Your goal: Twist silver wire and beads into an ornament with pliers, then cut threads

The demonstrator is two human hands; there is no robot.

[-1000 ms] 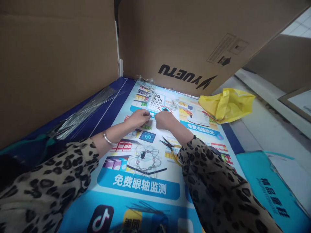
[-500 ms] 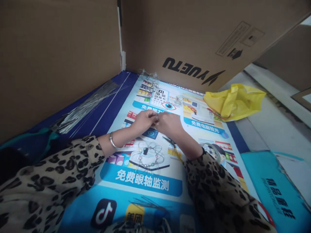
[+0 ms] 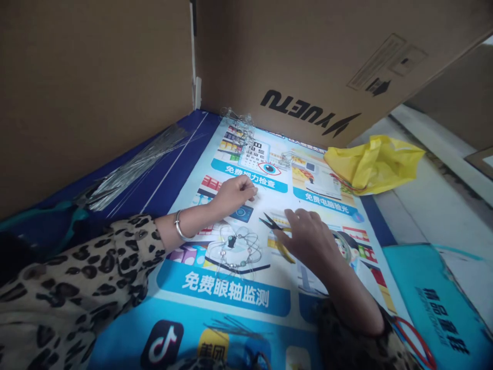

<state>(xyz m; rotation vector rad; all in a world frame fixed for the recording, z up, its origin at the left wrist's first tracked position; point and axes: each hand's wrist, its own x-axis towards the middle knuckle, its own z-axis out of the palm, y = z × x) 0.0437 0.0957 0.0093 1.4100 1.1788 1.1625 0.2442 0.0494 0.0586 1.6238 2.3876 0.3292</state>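
Observation:
My left hand, with a silver bangle at the wrist, is closed in a pinch above the printed sheet. Whatever sits between its fingertips is too small to make out. Over the yellow-handled pliers hovers my right hand, thumb and fingers apart; its fingers partly cover the tool, whose jaws stand apart. In front of my left hand lies a ring of looped wire with small beads and a dark charm. Near the bottom edge rests a bunch of short dark wires.
Cardboard panels wall in the back and left. Along the left lies a bundle of long silvery wires. More tangled wire pieces sit at the back, a yellow plastic bag at right, and a turquoise packet nearer me.
My right hand has parted from my left, moved right and towards me, and opened over the pliers. My left hand keeps its pinch. The view has shifted slightly.

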